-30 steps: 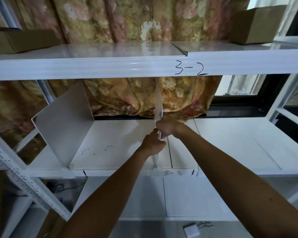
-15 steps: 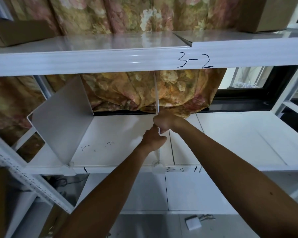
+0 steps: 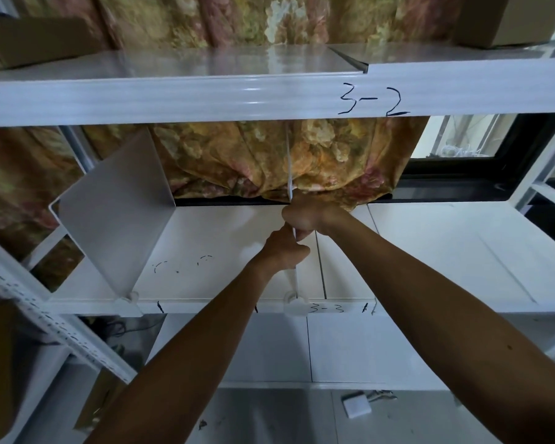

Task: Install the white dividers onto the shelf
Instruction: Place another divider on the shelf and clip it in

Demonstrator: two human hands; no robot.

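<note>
Both hands are closed on the same thin white divider (image 3: pixel 289 174), which shows edge-on, standing upright across the middle shelf (image 3: pixel 430 251). The right hand (image 3: pixel 305 216) is farther back, its fingers curled into a fist around the panel's lower part. The left hand (image 3: pixel 285 251) is just in front of it and a little lower, fingers pinched shut on the same edge; the two hands are all but touching. The panel's top runs up toward the underside of the upper shelf (image 3: pixel 205 97), marked "3-2".

At the shelf's front lip the divider's foot meets a pale clip (image 3: pixel 293 304), right beside the "3-3" marking. Whether the rear end has seated I cannot tell; the fists and the flowered curtain (image 3: pixel 237 161) hide it.

To the left, another white divider (image 3: pixel 116 216) already stands in place, its front held by a clip (image 3: pixel 129 302) of the same kind. So by my reckoning one is done and this second is nearly home, needing only a final press or a check. The stretch of shelf to the right carries none yet, and no spare dividers are in sight.
</note>
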